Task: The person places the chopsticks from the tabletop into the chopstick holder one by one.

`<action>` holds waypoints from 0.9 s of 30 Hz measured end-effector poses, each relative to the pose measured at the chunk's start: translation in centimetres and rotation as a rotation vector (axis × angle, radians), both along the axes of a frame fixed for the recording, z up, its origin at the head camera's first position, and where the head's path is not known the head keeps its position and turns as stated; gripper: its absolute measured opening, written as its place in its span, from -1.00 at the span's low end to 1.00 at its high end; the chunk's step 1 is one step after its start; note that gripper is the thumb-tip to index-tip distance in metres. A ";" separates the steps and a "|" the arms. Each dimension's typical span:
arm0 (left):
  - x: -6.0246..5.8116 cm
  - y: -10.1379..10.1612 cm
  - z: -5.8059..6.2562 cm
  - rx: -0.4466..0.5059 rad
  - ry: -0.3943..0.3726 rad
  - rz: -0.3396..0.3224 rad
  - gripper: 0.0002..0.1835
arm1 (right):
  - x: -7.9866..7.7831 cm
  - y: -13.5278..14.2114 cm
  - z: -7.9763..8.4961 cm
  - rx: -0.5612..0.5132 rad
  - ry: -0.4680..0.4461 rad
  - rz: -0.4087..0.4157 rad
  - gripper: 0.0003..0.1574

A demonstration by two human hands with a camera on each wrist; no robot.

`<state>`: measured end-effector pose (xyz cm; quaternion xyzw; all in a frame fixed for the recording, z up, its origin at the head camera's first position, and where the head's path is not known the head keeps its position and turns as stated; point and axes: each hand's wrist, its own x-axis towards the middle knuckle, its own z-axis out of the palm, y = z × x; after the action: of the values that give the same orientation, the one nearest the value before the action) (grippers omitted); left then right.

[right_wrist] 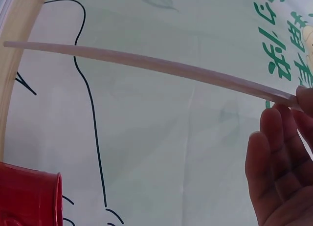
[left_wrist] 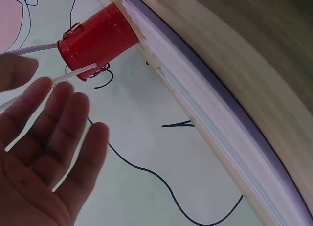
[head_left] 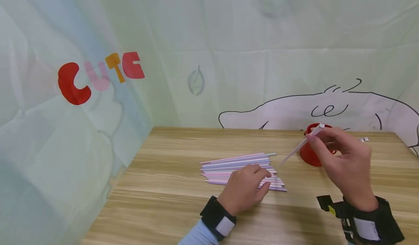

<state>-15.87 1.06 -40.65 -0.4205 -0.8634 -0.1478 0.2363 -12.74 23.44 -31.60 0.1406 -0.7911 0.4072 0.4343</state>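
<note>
We see the right hand (head_left: 350,157) pinching 1 pale straw (head_left: 301,145) near its upper end between thumb and fingertips, above the bench (head_left: 157,187). The relation we watch is between that straw and the red bucket (head_left: 309,156). The bucket stands upright, mouth up, just beyond the right hand and toward its left. The held straw is tilted, not upright: in the head view its long axis runs from the pinch down and leftward, crossing in front of the bucket's rim, so the low end points past the bucket toward the loose straws (head_left: 229,165) rather than into the mouth. From the right wrist we see nearly the whole length reaching away from the grip, with the bucket off to the side and apart from it. In the left wrist view, another straw (left_wrist: 34,48) projects from the bucket's mouth; how deep it sits we cannot tell. The right hand is clearly nearer the bucket. The left hand (head_left: 245,190) is above the right-hand ends of the loose straws, its fingers spread and relaxed, gripping nothing; whether it touches them we cannot tell. Those straws lie side by side, roughly crosswise to us.
</note>
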 end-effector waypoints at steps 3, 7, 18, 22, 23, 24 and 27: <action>-0.1 0.0 -0.4 -0.084 -0.003 0.037 -0.80 | -0.1 0.0 -0.1 -0.014 0.034 -0.019 -0.66; -0.2 -0.1 -0.9 -0.146 -0.021 0.045 -0.82 | -0.1 0.2 0.0 -0.036 0.074 -0.031 -0.64; -0.3 -0.2 -1.5 -0.282 -0.089 0.062 -0.81 | -0.3 0.6 0.4 -0.093 0.173 -0.128 -0.69; -0.2 -0.3 -1.5 -0.345 -0.155 0.088 -0.77 | -0.3 0.6 0.5 -0.135 0.205 -0.183 -0.70; -0.1 -0.2 -1.5 -0.356 -0.171 0.091 -0.77 | -0.3 0.6 0.5 -0.149 0.216 -0.196 -0.71; -0.1 -0.2 -1.5 -0.364 -0.184 0.094 -0.76 | -0.3 0.6 0.5 -0.163 0.227 -0.211 -0.72; -0.1 -0.2 -1.6 -0.368 -0.203 0.096 -0.76 | -0.4 0.7 0.6 -0.206 0.264 -0.241 -0.74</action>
<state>-15.99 0.85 -42.23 -0.3979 -0.9143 -0.0181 0.0740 -13.11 24.11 -31.02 0.0520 -0.6924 0.4091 0.5920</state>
